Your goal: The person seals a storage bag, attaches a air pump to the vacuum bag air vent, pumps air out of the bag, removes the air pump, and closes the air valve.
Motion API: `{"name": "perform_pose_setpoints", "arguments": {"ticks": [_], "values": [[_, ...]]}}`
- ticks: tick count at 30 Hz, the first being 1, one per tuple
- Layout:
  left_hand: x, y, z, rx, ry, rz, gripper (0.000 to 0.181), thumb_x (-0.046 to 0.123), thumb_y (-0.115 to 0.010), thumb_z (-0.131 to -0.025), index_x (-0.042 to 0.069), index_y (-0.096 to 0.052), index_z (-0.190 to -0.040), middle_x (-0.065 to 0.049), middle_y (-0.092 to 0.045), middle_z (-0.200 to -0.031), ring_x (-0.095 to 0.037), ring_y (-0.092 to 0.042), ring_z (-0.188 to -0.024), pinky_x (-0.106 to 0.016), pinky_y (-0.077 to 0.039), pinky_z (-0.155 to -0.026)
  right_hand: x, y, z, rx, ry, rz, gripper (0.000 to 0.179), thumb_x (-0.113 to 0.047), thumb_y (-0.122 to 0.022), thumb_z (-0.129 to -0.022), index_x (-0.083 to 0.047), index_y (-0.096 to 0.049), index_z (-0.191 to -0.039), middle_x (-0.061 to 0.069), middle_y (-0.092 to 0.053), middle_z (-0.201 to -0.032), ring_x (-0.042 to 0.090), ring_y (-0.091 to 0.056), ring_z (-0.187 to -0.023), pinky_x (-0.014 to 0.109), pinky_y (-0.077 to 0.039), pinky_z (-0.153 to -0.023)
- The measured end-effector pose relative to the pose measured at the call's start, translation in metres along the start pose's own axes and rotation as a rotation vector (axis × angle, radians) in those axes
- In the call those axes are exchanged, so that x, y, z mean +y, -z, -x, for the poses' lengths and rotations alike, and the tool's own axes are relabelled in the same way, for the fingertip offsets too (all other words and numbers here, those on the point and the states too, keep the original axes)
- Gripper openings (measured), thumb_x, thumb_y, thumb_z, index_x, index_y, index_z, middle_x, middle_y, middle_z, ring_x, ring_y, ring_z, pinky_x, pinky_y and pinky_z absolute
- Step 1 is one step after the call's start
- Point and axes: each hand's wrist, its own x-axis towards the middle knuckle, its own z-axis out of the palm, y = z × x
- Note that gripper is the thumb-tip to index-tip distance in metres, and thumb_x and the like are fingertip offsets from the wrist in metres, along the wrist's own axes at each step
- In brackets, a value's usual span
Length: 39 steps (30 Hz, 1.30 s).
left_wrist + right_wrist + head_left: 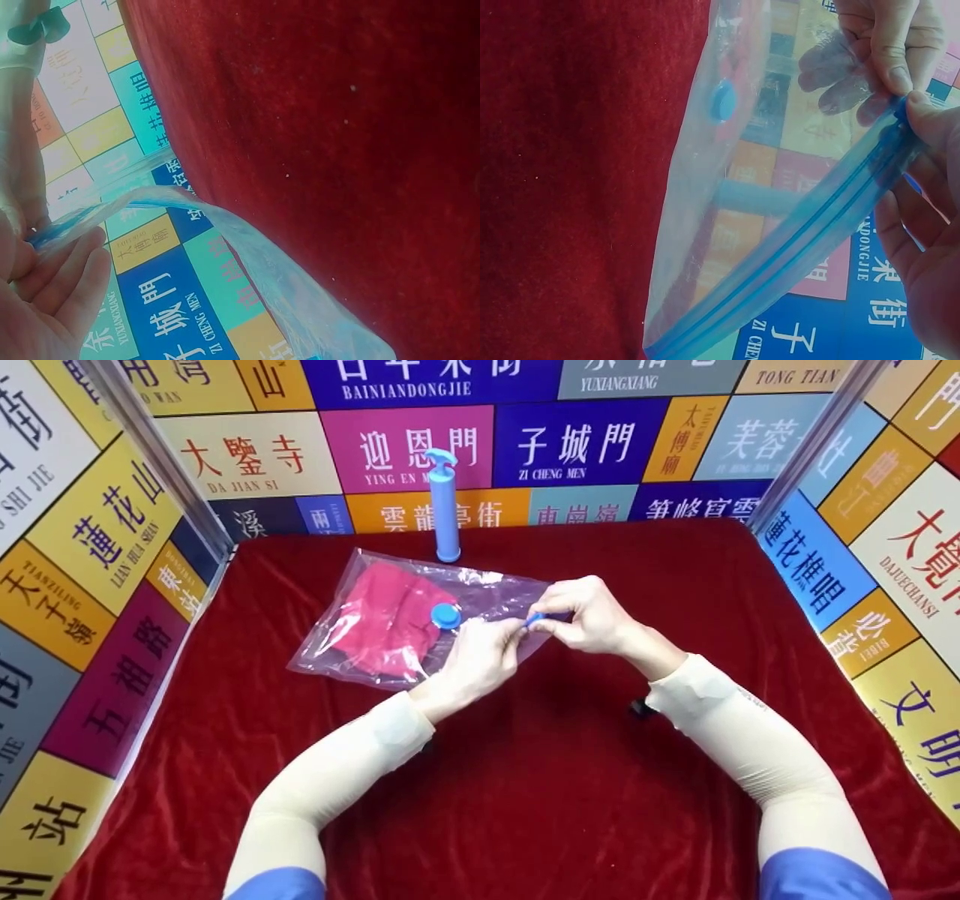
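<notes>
A clear plastic zip bag (499, 585) with a folded pink cloth (379, 615) inside is held up at its right end. On the bag's face is a round blue valve cap (446, 616). My left hand (480, 652) pinches the bag's edge near one end of the blue zip strip (795, 240). Close against it, my right hand (589, 611) pinches a small blue zip slider (902, 111) between thumb and fingers. The thumbs nearly meet there in the right wrist view. The zip strip runs away from both hands in a curve.
Behind the bag a blue hand pump (445, 514) stands upright near the table's back edge. Dark red velvet cloth (525, 795) covers the table. Printed panels (409, 446) with sign lettering enclose the back and sides, with metal posts (161, 450) at the corners.
</notes>
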Motion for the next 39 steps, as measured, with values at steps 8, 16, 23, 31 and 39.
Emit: {"name": "perform_pose_setpoints", "arguments": {"ticks": [8,16,23,31,39], "values": [[0.0027,-0.0001,0.0016,0.004,0.010,-0.009,0.017,0.012,-0.068,-0.108,0.007,-0.084,-0.105,-0.009,-0.085,-0.087,-0.033,-0.084,-0.081,-0.048,-0.069,-0.077,0.0007,-0.0003,0.0005,-0.012,0.005,0.000,0.013,0.005,-0.088,-0.088,-0.007,-0.089,-0.095,0.010,-0.084,-0.084,0.022,-0.071,-0.068,0.027,-0.052,-0.061],[0.0040,-0.0010,0.0028,0.006,0.021,-0.011,0.018,0.012,-0.068,-0.109,0.007,-0.083,-0.101,-0.009,-0.081,-0.079,-0.031,-0.080,-0.072,-0.046,-0.069,-0.073,0.0006,-0.0002,0.0003,-0.022,-0.001,0.005,0.012,0.004,-0.088,-0.088,-0.006,-0.089,-0.094,0.010,-0.084,-0.085,0.023,-0.073,-0.070,0.033,-0.056,-0.062],[0.0031,-0.0040,0.0039,0.039,0.002,0.004,0.017,0.011,-0.069,-0.108,0.006,-0.082,-0.100,-0.010,-0.083,-0.081,-0.031,-0.081,-0.073,-0.045,-0.069,-0.071,0.0002,-0.0007,0.0016,-0.013,-0.011,-0.007,0.013,0.005,-0.088,-0.088,-0.006,-0.090,-0.094,0.011,-0.085,-0.085,0.022,-0.073,-0.068,0.032,-0.056,-0.060],[0.0026,-0.0069,0.0040,0.059,-0.002,-0.003,0.018,0.011,-0.068,-0.108,0.006,-0.081,-0.098,-0.009,-0.083,-0.083,-0.031,-0.081,-0.073,-0.045,-0.068,-0.071,0.0005,0.0010,0.0014,-0.021,-0.025,-0.009,0.012,0.004,-0.088,-0.087,-0.006,-0.090,-0.093,0.011,-0.084,-0.084,0.022,-0.072,-0.067,0.028,-0.054,-0.059],[0.0029,-0.0081,0.0046,0.076,-0.011,-0.009,0.018,0.013,-0.069,-0.108,0.007,-0.079,-0.094,-0.009,-0.083,-0.082,-0.033,-0.082,-0.074,-0.047,-0.068,-0.071,0.0031,0.0032,0.0045,-0.037,-0.034,0.007,0.013,0.005,-0.087,-0.087,-0.006,-0.089,-0.091,0.011,-0.083,-0.082,0.022,-0.070,-0.066,0.028,-0.053,-0.058]]}}
